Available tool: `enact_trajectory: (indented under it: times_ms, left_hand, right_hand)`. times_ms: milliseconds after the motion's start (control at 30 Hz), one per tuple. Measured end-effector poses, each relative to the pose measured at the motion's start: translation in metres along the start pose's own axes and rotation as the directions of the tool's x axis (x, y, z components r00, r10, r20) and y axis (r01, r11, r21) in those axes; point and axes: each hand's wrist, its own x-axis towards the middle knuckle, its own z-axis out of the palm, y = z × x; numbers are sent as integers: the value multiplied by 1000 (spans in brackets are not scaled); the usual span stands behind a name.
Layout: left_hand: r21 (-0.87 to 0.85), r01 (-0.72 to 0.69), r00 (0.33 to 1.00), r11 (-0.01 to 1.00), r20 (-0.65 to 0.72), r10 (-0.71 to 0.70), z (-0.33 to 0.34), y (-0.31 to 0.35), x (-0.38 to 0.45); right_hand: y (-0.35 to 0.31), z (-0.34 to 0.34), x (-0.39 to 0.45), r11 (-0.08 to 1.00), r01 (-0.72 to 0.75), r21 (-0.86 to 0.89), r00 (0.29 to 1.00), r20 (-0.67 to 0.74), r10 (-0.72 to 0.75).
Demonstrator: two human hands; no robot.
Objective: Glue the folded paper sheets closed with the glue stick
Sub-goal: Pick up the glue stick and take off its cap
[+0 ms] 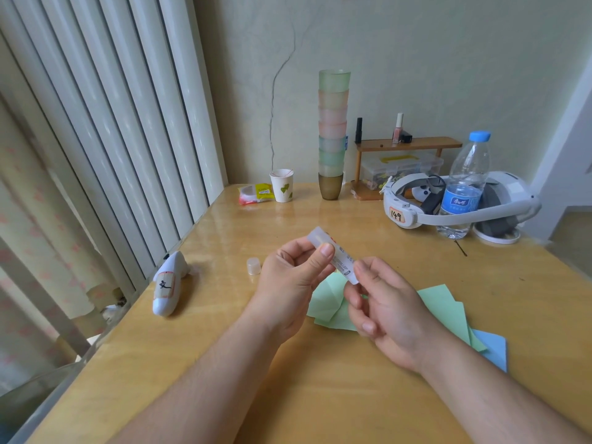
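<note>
Your left hand [290, 277] pinches the translucent plastic glue stick [333, 253] near its uncapped upper end, thumb over fingers; your right hand [384, 307] pinches its base between curled fingertips. The stick tilts toward 11 o'clock above the wooden table [320, 395]. Its small white cap [253, 266] stands at 9 o'clock; folded green paper sheets [330, 302] lie beneath, at 5 o'clock.

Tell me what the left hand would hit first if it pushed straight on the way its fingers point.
The left hand points right, gripping the glue stick. Going on, it would probably first meet the right hand holding the stick's base; depth is unclear.
</note>
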Motion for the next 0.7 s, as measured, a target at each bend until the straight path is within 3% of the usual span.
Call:
enact_trajectory:
  times_ms: [267, 500, 700]
  left_hand:
    - [-20, -11, 998, 1000, 66, 12, 3, 1, -3]
    - [-28, -21, 1000, 999, -9, 21, 0, 1, 0]
    - [-27, -32, 998, 999, 49, 34, 3, 0, -2]
  right_hand:
    - [2, 0, 1, 996, -77, -36, 997, -29, 76]
    - [-1, 2, -2, 998, 9, -56, 1000, 9, -9]
    - [1, 1, 0, 997, -28, -73, 999, -39, 25]
